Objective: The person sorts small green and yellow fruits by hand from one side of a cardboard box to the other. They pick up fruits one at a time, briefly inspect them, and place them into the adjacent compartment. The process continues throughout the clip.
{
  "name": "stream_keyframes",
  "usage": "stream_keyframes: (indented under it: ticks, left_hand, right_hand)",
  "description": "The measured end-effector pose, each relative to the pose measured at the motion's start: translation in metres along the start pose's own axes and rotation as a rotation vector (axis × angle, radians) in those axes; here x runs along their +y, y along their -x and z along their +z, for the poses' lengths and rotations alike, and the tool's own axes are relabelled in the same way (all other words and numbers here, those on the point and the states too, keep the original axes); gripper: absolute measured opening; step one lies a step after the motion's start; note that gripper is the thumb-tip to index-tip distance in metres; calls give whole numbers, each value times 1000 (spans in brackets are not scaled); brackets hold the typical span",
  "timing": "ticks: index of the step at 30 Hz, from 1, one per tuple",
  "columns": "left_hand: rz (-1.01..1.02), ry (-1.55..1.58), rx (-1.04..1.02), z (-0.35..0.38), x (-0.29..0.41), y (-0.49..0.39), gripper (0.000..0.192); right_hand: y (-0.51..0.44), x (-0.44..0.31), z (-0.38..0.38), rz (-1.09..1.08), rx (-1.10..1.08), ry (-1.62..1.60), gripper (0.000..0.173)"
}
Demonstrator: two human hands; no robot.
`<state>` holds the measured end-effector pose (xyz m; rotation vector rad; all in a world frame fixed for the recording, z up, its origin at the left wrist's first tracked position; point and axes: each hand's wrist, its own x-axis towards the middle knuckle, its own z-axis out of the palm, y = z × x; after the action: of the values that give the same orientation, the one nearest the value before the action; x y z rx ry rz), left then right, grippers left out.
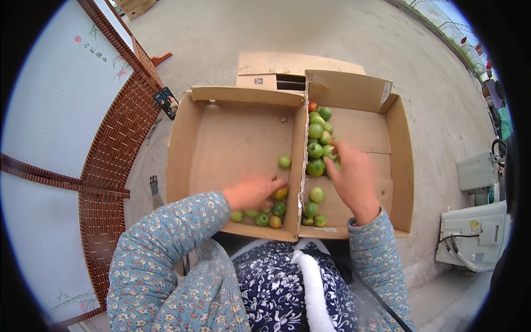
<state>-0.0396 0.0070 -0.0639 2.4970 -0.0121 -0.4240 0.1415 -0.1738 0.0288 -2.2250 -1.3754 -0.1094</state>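
Two open cardboard boxes stand side by side before me. In the left box (178, 145), my left hand (257, 192) has its fingertips at an orange-green tomato (280, 192); whether it grips it I cannot tell. Several green tomatoes and an orange one (275, 221) lie in that box's near right corner, and a lone green tomato (284, 162) lies farther up. In the right box (402, 166), my right hand (352, 176) reaches to a green tomato (329, 151) among many along the left wall, thumb and fingers around it; its grip is partly hidden. A red tomato (312, 106) lies at the far end.
Behind the boxes is another cardboard box (290, 63). A woven-framed screen (112, 137) stands at the left, with a dark printed card or phone (166, 103) beside it. White appliances or containers (473, 236) stand at the right on the bare ground.
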Motion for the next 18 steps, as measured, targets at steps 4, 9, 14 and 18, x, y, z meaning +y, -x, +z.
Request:
stream_keyframes:
  ticks: [4,9,14,18]
  left_hand:
    - [-49,33,87,-8,5,2,60]
    - [-167,777,212,-49,19,8,49]
    - [-27,1181,309,-56,40,8,38]
    - [-173,487,211,-31,41,5,39]
  right_hand:
    - [2,-11,7,-104,-124,-263,33]
    - [5,-29,15,-367,-96,-300,55]
    - [4,-16,18,-227,-85,-508,58]
    - [-4,9,8,51,281,48,50]
